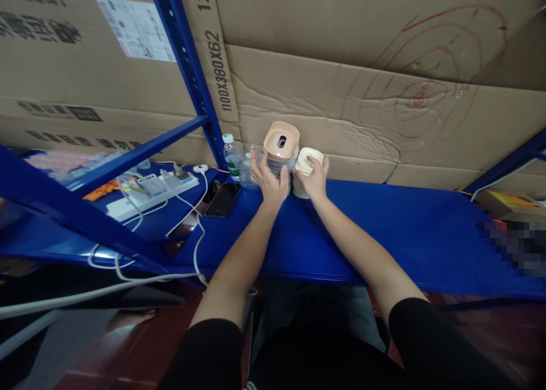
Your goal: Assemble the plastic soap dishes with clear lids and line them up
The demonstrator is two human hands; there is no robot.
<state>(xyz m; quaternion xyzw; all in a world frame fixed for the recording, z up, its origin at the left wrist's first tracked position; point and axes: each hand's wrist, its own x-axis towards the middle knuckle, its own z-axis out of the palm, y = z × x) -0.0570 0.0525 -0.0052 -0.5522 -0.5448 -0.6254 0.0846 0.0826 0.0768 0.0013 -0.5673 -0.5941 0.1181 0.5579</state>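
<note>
My left hand [271,181] is cupped against the near side of a stack of rounded plastic boxes, with its fingers at the left and its thumb at the front right. The top piece is a tan box [273,137] with a dark oval slot, like a tissue box; greyish layers show below it. My right hand [313,177] is closed on the rim of a cream square container [309,153] just right of the stack. Its thumb and fingers press on the top, and pale pieces show underneath. My palms hide the lower parts of both.
A water bottle [230,156] and a clear plastic container [248,174] stand left of the stack. A black phone [222,199] lies on the blue shelf [384,225]. White power strips [140,199] with trailing cables lie further left, past a blue post [187,60]. Cardboard [298,83] backs the shelf.
</note>
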